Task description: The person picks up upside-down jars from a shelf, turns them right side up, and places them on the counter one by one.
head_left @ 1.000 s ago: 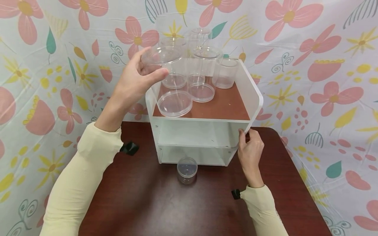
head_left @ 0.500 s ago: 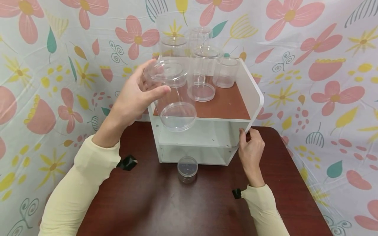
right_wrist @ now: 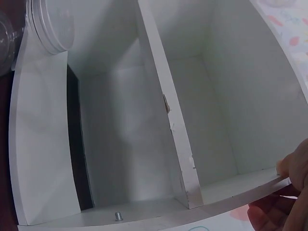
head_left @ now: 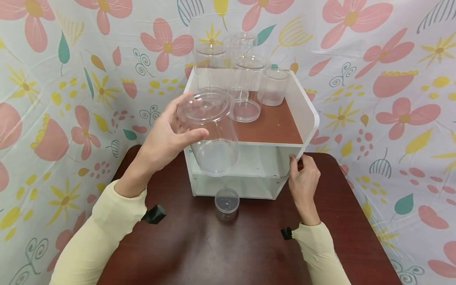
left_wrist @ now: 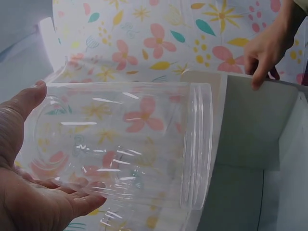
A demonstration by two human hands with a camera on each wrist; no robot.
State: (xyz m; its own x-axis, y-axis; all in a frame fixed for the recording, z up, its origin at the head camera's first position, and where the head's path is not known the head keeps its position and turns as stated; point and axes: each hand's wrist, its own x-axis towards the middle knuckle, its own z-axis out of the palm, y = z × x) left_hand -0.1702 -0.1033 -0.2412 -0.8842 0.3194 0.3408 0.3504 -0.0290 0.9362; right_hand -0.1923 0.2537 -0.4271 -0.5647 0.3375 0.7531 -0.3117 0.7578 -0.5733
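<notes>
Left Hand Grips Clear Jar Before White Shelf

A person's left hand holds a tall clear jar, thumb laid across the near side and fingers curled behind, the forearm reaching up from lower left with a pale yellow sleeve ending at the wrist. The jar hangs slightly tilted in front of the left part of a white shelf, its lower end overlapping the upper opening in the head view; in the left wrist view that end shows ridged rings and points away from the palm. The right hand pinches the front edge of the shelf's right side, thumb inside and fingers outside, but is cut off in its own wrist view. A small round jar stands on the dark table just before the shelf. At least four more clear jars stand on the brown top, overlapping so that their outlines are hard to separate against the flowered curtain. In the right wrist view, two clear round pieces are cropped at upper left; which jars they belong to cannot be told.
</notes>
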